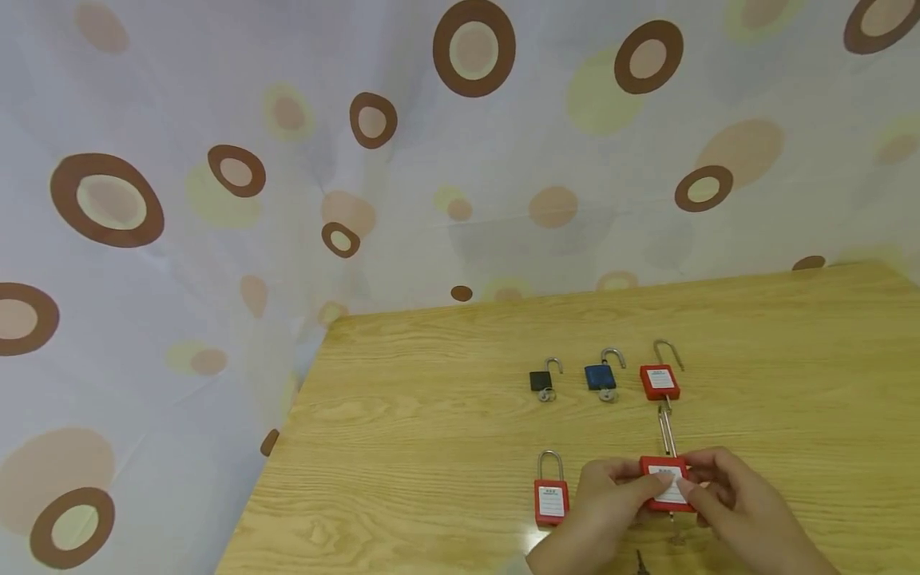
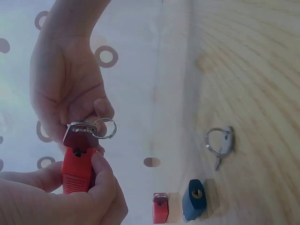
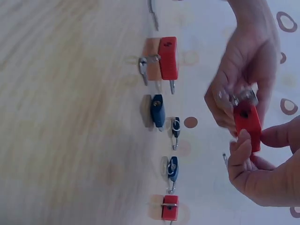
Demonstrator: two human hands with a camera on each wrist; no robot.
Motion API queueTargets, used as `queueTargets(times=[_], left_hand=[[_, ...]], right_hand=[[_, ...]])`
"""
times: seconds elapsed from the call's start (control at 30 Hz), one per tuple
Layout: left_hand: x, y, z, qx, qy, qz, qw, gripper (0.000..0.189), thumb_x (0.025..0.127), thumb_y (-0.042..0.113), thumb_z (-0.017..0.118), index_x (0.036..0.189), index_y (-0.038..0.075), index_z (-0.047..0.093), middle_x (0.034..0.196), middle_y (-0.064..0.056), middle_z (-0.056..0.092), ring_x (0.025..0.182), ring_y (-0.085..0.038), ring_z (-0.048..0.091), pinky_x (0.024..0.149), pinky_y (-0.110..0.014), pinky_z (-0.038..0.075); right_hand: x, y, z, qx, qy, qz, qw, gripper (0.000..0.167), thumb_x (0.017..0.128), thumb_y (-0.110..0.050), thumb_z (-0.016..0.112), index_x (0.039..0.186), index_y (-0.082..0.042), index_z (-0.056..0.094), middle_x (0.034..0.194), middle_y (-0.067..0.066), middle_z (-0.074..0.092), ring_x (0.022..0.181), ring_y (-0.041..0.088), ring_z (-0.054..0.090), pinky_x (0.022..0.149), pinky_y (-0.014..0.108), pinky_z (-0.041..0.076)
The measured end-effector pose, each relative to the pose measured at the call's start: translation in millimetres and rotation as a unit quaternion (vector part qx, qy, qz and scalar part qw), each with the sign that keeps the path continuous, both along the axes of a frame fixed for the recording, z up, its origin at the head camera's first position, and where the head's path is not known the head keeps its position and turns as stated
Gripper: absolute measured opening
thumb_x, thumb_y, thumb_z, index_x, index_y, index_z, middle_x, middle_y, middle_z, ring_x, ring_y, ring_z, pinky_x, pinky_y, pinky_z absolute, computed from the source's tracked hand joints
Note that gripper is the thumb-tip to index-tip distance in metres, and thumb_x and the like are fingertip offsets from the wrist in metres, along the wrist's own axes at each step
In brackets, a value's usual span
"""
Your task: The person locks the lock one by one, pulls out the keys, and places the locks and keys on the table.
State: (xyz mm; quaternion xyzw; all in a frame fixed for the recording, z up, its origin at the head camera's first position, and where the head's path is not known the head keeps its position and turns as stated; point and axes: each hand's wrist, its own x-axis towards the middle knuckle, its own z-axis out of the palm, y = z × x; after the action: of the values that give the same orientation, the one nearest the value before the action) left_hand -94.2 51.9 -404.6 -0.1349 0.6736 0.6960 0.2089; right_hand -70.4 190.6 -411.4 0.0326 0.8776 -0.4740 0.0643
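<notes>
One red lock (image 1: 668, 498), pinched by left hand (image 1: 609, 505) and right hand (image 1: 740, 501); might drop to the table (image 1: 402, 447) should either grip loosen.

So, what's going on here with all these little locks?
Someone's left hand and right hand are gripping a red padlock between them, at a wooden table. Farther back, a black padlock, a blue padlock and a second red padlock lie in a row, their shackles open. A third red padlock lies to the left of the hands, its shackle closed. I can't tell whether the held one is open.
</notes>
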Motion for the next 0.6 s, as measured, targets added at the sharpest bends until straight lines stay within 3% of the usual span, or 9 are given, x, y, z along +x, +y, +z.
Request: queueTargets(times=[0.17,0.33,0.43,0.6], left_hand=[[6.1,-15.5,0.1,-0.009,0.009,-0.036,0.9993,0.011,0.08,0.01,0.072,0.088,0.005,0.068,0.081,0.0,0.067,0.073,-0.008,0.059,0.066,-0.021,0.049],[11.6,-26.5,-2.2,-0.039,0.024,-0.082,0.9956,0.012,0.08,0.011,0.071,0.09,0.006,0.069,0.08,0.002,0.067,0.073,-0.008,0.059,0.067,-0.022,0.05],[13.2,-29.6,-4.3,-0.05,0.033,-0.097,0.9935,0.013,0.079,0.011,0.072,0.091,0.005,0.07,0.081,0.001,0.068,0.074,-0.008,0.061,0.069,-0.024,0.053],[15.2,-30.3,-7.6,-0.055,0.026,-0.103,0.9928,0.014,0.079,0.01,0.072,0.092,0.005,0.071,0.081,0.0,0.069,0.075,-0.008,0.061,0.069,-0.024,0.053]], right_hand=[[-11.6,0,13.8,0.052,0.008,-0.007,0.9986,0.03,0.098,-0.024,0.046,0.108,0.002,0.057,0.086,0.003,0.061,0.062,0.005,0.048,0.054,0.022,0.044],[-26.6,-5,20.6,0.076,0.005,-0.015,0.997,0.039,0.095,-0.041,0.047,0.088,-0.005,0.06,0.064,-0.002,0.05,0.056,0.007,0.04,0.048,0.023,0.032],[-31.9,-10,18.3,0.062,0.01,0.004,0.998,0.035,0.095,-0.037,0.051,0.081,-0.005,0.056,0.058,-0.004,0.041,0.052,0.007,0.036,0.046,0.022,0.029],[-35.4,-14,13.0,0.05,0.024,0.026,0.9981,0.025,0.096,-0.026,0.051,0.083,-0.004,0.055,0.059,-0.003,0.038,0.052,0.007,0.035,0.046,0.022,0.029]])
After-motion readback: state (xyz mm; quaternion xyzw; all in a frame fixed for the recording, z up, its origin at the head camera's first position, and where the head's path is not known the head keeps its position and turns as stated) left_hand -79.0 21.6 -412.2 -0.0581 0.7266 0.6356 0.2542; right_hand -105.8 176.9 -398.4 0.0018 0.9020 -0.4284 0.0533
